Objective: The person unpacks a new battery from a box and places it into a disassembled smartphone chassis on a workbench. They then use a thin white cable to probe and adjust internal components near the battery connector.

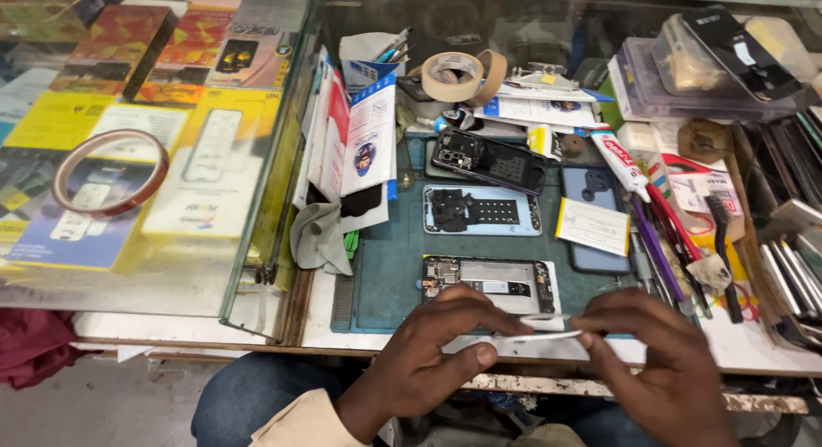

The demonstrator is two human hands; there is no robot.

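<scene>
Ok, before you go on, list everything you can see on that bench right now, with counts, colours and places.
Opened phones with bare insides: three, dark and silver, in a column on the green work mat.
Blue phone back cover: one, right of them, under a white card.
Beige masking tape rolls: two, mat's far edge.
Amber tape roll: one, on the glass counter, left.
Grey cloth: one, left of mat.
White glue tube: one, right.
Hand tools, red and purple handles: several, right.
Thin white strip: one, held between both hands.
Left hand; right hand: near edge, fingers pinching the strip.
</scene>
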